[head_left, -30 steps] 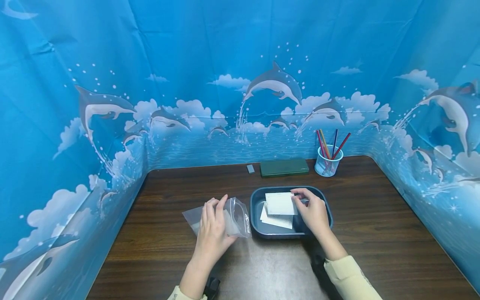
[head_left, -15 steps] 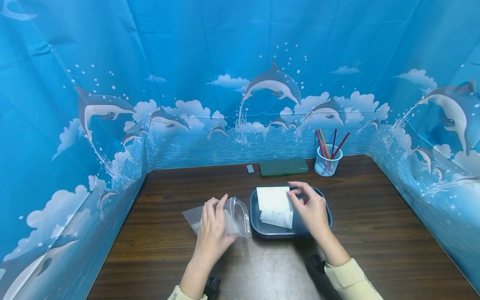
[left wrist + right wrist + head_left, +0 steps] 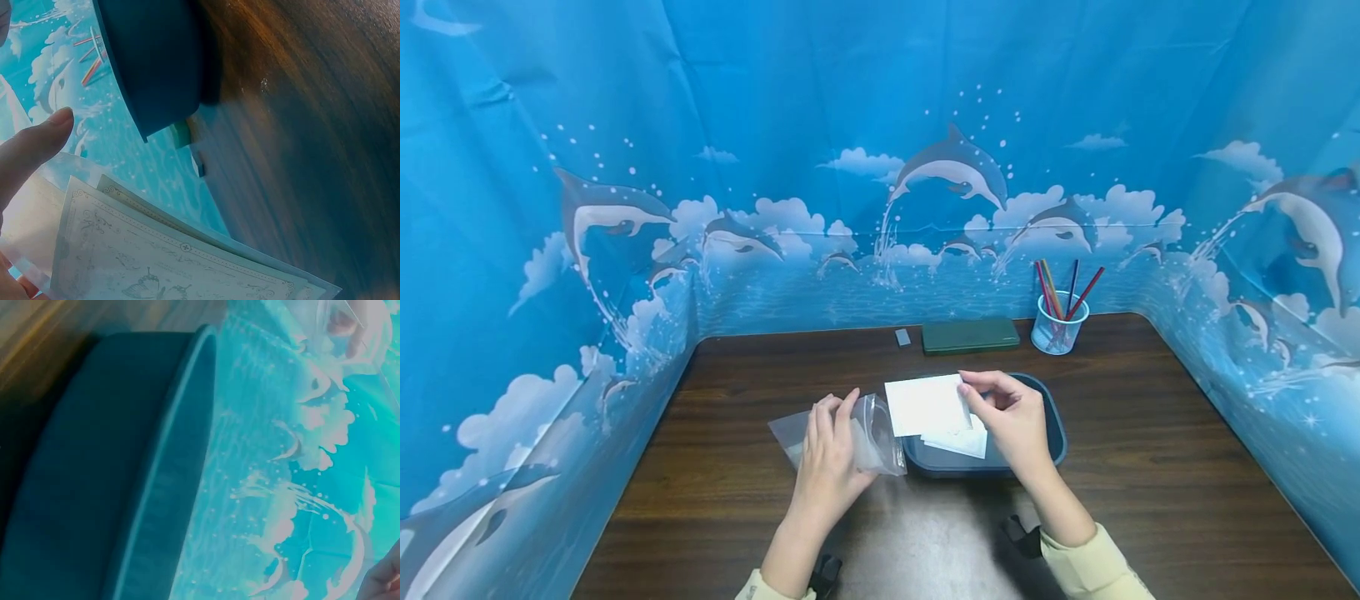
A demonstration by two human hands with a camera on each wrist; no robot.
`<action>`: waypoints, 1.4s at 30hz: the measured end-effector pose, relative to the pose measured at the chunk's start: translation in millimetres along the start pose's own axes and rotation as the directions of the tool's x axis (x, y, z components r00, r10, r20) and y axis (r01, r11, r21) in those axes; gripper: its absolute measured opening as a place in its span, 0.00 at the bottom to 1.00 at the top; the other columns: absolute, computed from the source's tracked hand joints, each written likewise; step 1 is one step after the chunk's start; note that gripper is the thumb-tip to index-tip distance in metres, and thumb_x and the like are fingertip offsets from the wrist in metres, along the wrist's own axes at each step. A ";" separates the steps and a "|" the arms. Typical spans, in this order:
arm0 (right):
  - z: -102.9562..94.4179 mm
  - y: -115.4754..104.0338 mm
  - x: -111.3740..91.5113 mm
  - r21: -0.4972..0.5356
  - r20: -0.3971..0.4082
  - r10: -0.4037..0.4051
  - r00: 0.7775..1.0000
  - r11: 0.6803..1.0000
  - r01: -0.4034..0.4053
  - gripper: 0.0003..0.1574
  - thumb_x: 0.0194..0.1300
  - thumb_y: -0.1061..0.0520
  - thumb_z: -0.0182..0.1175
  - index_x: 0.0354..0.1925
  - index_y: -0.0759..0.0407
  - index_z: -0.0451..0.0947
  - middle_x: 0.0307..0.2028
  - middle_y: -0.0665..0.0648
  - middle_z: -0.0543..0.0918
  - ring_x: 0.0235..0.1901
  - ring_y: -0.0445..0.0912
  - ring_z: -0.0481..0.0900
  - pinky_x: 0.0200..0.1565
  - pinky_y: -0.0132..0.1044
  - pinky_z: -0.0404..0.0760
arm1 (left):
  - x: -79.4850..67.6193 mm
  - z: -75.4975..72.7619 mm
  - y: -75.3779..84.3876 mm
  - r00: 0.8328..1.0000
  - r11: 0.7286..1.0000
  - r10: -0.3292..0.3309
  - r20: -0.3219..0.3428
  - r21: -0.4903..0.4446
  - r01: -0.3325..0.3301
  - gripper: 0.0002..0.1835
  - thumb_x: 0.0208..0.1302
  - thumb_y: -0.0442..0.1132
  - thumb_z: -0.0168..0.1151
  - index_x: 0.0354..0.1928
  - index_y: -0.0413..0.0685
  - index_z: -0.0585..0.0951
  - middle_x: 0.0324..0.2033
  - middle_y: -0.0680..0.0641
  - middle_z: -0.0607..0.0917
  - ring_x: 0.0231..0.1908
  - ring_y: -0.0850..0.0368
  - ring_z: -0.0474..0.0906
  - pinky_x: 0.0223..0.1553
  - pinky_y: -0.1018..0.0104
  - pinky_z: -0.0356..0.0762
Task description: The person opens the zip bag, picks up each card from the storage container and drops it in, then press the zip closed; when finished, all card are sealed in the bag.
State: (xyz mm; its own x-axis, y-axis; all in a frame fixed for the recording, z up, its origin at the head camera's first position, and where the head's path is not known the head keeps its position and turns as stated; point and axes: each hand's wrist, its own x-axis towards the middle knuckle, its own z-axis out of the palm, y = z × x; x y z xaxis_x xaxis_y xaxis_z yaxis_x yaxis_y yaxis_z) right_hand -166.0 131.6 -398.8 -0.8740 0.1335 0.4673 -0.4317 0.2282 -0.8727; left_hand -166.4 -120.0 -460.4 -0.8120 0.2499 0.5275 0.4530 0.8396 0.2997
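Observation:
My left hand (image 3: 831,467) holds a clear zip bag (image 3: 892,458) just left of a dark blue tray (image 3: 1056,421). Inside the bag, pale cards (image 3: 169,256) with an ornate border and a butterfly print show in the left wrist view. Between the thumb and fingers of my right hand (image 3: 1018,421) is a white card (image 3: 927,406), pinched at its right edge. That card hangs over the tray's left rim, with its left end by the bag's zip edge. Further white cards (image 3: 958,443) lie in the tray, partly hidden beneath it.
Behind the tray lie a dark green case (image 3: 972,336) and a small grey block (image 3: 902,337). A light blue mesh cup (image 3: 1058,329) with several pencils stands at the back right. A dolphin-print curtain (image 3: 880,275) encloses the table's back and sides.
My right hand has carried the white card left from over the tray to the bag's side, uncovering more of the cards beneath. The left hand and bag have stayed in place.

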 end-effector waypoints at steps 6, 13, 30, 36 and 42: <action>3.2 -2.3 -1.1 0.044 0.096 0.008 0.995 0.999 -0.012 0.11 0.56 0.67 0.68 0.41 0.66 0.84 0.27 0.57 0.84 0.14 0.48 0.64 0.14 0.33 0.62 | 0.6 0.0 -0.1 1.000 1.000 -0.002 0.003 0.000 0.002 0.66 0.22 0.45 0.87 0.70 0.44 0.60 0.57 0.38 0.65 0.62 0.43 0.59 0.60 0.46 0.65; 4.8 1.1 -3.7 0.094 0.161 -0.015 0.987 0.996 -0.001 0.10 0.57 0.67 0.68 0.40 0.65 0.84 0.25 0.56 0.83 0.13 0.47 0.64 0.13 0.32 0.61 | 1.2 -0.2 -0.4 1.000 1.000 -0.012 0.001 0.008 0.012 0.66 0.22 0.45 0.87 0.70 0.43 0.59 0.57 0.37 0.65 0.62 0.43 0.59 0.61 0.45 0.64; 18.8 0.4 -12.8 0.078 0.165 -0.006 0.986 0.997 -0.007 0.10 0.55 0.68 0.69 0.38 0.64 0.84 0.25 0.54 0.82 0.14 0.47 0.66 0.13 0.32 0.62 | -1.2 0.3 0.8 1.000 1.000 -0.022 0.002 0.000 0.022 0.65 0.23 0.44 0.87 0.70 0.44 0.60 0.57 0.38 0.66 0.63 0.43 0.58 0.59 0.44 0.66; 35.3 -2.1 -19.3 0.039 0.098 -0.084 0.992 0.996 0.080 0.10 0.52 0.69 0.70 0.36 0.63 0.85 0.24 0.53 0.82 0.13 0.45 0.65 0.12 0.31 0.61 | -1.2 1.7 3.3 1.000 1.000 -0.013 0.000 0.004 0.013 0.65 0.23 0.44 0.87 0.70 0.44 0.60 0.57 0.37 0.66 0.62 0.42 0.59 0.58 0.42 0.66; 51.4 20.1 -26.0 -0.002 0.117 -0.130 0.985 0.991 0.131 0.10 0.55 0.63 0.71 0.38 0.56 0.86 0.25 0.47 0.83 0.15 0.40 0.65 0.12 0.29 0.61 | -0.5 2.9 4.7 1.000 1.000 0.011 -0.014 0.003 -0.011 0.65 0.23 0.46 0.87 0.69 0.44 0.61 0.56 0.38 0.67 0.61 0.43 0.60 0.58 0.44 0.67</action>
State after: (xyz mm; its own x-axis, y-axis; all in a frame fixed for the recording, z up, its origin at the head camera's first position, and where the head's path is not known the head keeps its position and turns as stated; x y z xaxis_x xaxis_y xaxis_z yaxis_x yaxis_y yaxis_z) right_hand -163.4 83.1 -435.8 -0.8306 -0.0110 0.5567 -0.5420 0.2457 -0.8037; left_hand -164.9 -114.7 -461.6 -0.8016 0.2522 0.5421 0.4608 0.8383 0.2914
